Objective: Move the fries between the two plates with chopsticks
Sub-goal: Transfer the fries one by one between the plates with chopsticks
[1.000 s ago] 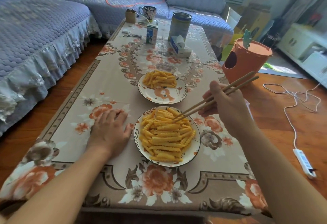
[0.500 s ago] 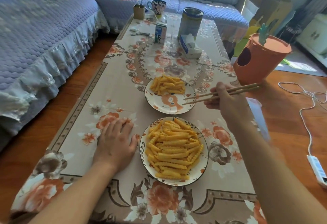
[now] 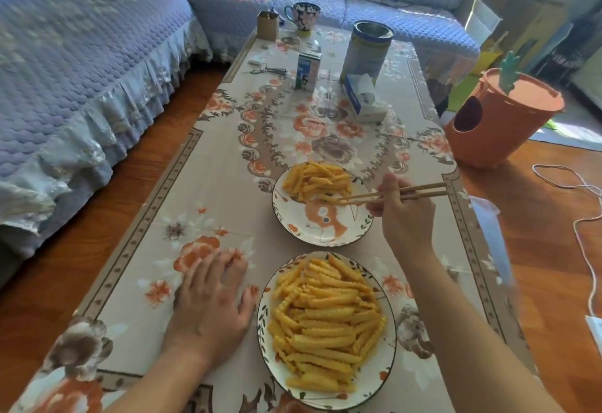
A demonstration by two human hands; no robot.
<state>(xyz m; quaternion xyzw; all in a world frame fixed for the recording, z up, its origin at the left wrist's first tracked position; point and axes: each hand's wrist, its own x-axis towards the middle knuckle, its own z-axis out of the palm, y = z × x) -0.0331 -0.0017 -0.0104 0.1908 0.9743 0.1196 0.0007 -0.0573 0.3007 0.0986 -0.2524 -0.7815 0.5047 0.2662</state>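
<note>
Moved: chopsticks from near plate to far plate, tips at its fries | right hand grips chopsticks; left hand flat, spread on tabletop | risk: loose pinch drops a fry mid-transfer.

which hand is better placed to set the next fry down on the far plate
Right. The right hand holds the chopsticks, tips over the far plate at its fries. The left hand lies flat on the tablecloth beside the near plate.
</note>
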